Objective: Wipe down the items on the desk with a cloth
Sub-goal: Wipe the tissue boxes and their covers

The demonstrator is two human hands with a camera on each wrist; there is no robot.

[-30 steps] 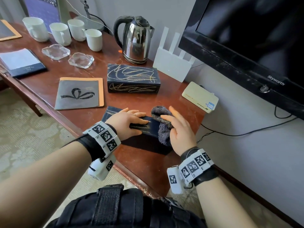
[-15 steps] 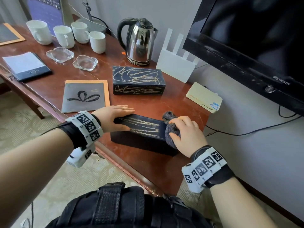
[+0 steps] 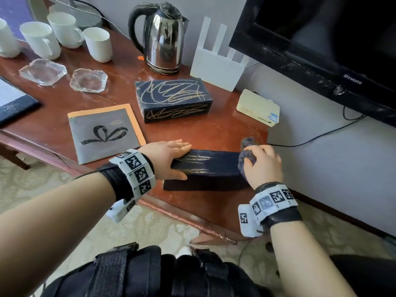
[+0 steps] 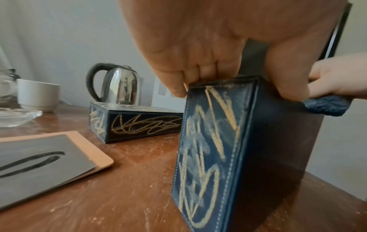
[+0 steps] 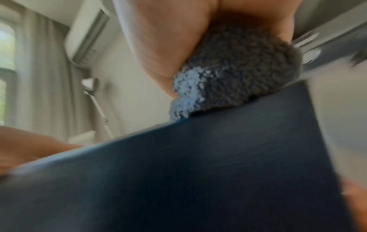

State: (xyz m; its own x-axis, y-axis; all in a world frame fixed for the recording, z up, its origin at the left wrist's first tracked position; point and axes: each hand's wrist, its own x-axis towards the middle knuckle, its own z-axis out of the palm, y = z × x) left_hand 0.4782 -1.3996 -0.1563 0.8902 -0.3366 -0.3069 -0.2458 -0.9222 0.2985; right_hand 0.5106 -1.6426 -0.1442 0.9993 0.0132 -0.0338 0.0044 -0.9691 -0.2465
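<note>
1. A black flat-screen television (image 3: 321, 50) fills the upper right.
2. A thin black cable (image 3: 310, 139) crosses the pale wall beneath it.
3. Beige patterned carpet (image 3: 25, 183) shows at lower left.
4. A white wall air conditioner (image 5: 87, 36) hangs beside grey curtains (image 5: 43, 78), upper left of the right wrist view.

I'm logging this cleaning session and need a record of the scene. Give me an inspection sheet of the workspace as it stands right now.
Surface: reddish-brown wooden desk, scratched and dusty.
Job's things: dark blue box with gold scribbles stood on its long edge; fluffy dark grey cloth on its right end; a second scribbled dark box lies flat behind.
Clutter: steel kettle, white cups, two glass ashtrays, orange-edged grey folder, white router, small cream device.
Grippers: left hand grips the box's left end; right hand holds the cloth.
Cables: black cable along the wall.
Surroundings: black television, pale patterned carpet.
</note>
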